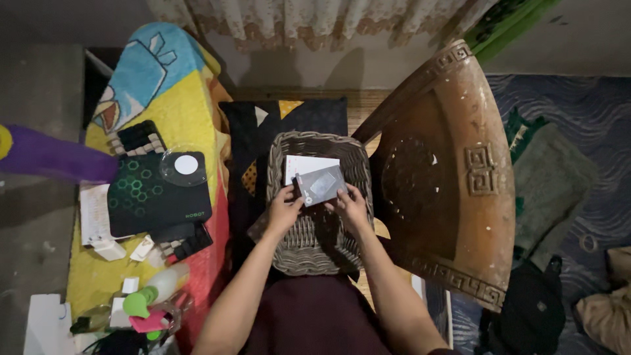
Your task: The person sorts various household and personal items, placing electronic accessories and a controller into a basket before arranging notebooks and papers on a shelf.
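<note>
Right now both hands meet over the wicker basket [289, 253], forearms reaching up from the bottom of my view and angling inward. My left hand [284, 212] pinches the lower left corner of a small grey box [321, 186], fingers curled and closed on its edge. My right hand [351, 207] grips the box's lower right corner, thumb on top, fingers tucked under. The box sits tilted, held just above the basket's inside. Behind it a white card [303, 164] lies in the basket. To the right stands a brown carved chair [453, 164]. To the left, a black case [158, 194] rests on a colourful cloth [164, 98].
</note>
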